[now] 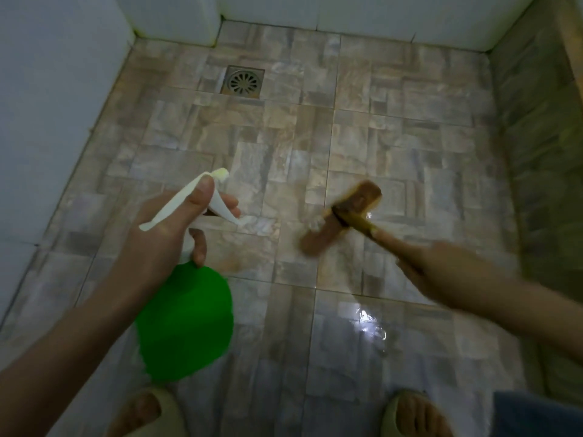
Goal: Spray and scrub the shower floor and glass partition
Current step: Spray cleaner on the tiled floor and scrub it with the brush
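Two tools held — sprayer [186, 320] left, brush [362, 197] right

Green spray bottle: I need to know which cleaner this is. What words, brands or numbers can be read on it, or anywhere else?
None can be read.
The green plastic spray bottle, gripped by the left hand, shows a plain side with no label.
The brown wooden scrubbing brush in the right hand is motion-blurred; no marking shows.
The square metal floor drain bears only slots.

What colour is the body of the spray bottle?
The spray bottle has a bright green body with a white trigger head, as seen in the head view.
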Motion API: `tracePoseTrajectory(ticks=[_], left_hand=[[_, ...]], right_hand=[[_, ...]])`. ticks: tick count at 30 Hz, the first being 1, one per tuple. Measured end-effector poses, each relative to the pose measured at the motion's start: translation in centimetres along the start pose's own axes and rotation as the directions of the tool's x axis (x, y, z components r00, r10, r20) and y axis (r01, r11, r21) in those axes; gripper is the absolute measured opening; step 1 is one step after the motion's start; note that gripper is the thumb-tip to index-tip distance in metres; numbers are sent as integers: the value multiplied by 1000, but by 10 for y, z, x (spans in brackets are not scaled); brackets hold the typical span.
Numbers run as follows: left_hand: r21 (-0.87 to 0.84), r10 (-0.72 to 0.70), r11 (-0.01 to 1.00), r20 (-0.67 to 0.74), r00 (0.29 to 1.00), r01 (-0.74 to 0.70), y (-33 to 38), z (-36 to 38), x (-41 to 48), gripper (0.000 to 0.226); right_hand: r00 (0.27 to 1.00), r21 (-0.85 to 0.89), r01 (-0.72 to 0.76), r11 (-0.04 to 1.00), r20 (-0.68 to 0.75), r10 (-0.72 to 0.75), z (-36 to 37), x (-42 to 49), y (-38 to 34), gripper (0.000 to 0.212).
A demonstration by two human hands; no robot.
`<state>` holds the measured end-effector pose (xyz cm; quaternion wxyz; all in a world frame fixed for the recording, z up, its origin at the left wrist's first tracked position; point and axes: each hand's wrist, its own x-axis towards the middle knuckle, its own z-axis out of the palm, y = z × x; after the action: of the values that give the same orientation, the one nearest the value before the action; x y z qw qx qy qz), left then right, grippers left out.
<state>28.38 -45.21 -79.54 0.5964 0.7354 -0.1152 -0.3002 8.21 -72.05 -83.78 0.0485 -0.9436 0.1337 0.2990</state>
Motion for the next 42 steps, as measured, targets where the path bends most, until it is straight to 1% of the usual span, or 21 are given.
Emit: tracePoseTrajectory(ticks=[1,2,4,6,8,9,12,14,17,20,22,24,26,30,31,34,35,37,39,41,42], left_hand=[[-8,5,1000,-14,1000,-6,1,-1,-7,64],[-19,-5,1000,-68,998,4,0,-1,-15,56],[-25,-11,1000,-158,987,8,-1,1,-26,40],[-37,-43,999,-217,975,36,-1,3,-36,34],[-40,-80,997,-251,965,73,-9,-1,-49,32],[-47,-108,994,-276,955,99,-16,-5,-57,31],[-25,-207,977,-366,907,213,-45,-12,-82,46],[4,-250,963,-369,895,270,-59,-6,-97,55],[20,-246,963,-344,906,269,-66,4,-99,52],[-38,-323,943,-352,879,331,-78,8,-93,55],[-56,-392,916,-346,853,398,-88,10,-97,67],[-77,-471,877,-331,818,474,-93,9,-101,86],[-113,-516,853,-330,790,510,-97,5,-103,93],[-138,-507,860,-343,791,492,-102,2,-106,75],[-141,-503,862,-352,789,487,-103,2,-108,76],[-144,-497,865,-375,782,481,-101,-3,-113,93],[-152,-490,870,-384,783,470,-99,-5,-113,94],[-204,-479,878,-402,780,434,-93,-9,-112,80],[-273,-480,876,-418,771,398,-85,-12,-109,62],[-285,-467,882,-420,778,376,-78,-13,-106,56],[-280,-451,890,-425,785,360,-75,-14,-106,54]], right_hand=[[999,-1,-1,1000,52,1,10,-24,-3,62],[993,-3,-10,1000,120,10,15,-41,-9,63],[990,-31,50,998,137,-45,22,-45,-23,71],[995,5,92,996,32,-92,22,-20,-43,79],[985,24,150,988,-92,-147,18,20,-59,76],[980,52,170,984,-117,-163,12,36,-65,74],[978,91,198,976,-90,-190,-1,50,-70,68],[978,82,192,978,-94,-185,2,41,-70,68],[979,43,177,983,-113,-171,6,38,-75,68],[978,66,195,979,-92,-188,5,38,-77,67],[978,63,204,977,-56,-201,5,31,-73,65],[981,59,191,980,-8,-191,5,22,-71,63],[981,48,195,980,14,-196,10,14,-71,64],[981,26,194,981,-12,-194,19,4,-75,66],[981,17,192,981,-2,-192,20,0,-76,66],[982,-43,184,982,54,-181,20,-19,-86,69],[982,-54,184,982,64,-180,20,-24,-94,71],[976,-62,216,974,54,-212,17,-22,-116,75],[963,-57,269,962,0,-269,13,4,-138,79],[956,-54,285,957,-50,-287,5,42,-148,75],[959,-40,278,960,-39,-280,-3,51,-149,73]])
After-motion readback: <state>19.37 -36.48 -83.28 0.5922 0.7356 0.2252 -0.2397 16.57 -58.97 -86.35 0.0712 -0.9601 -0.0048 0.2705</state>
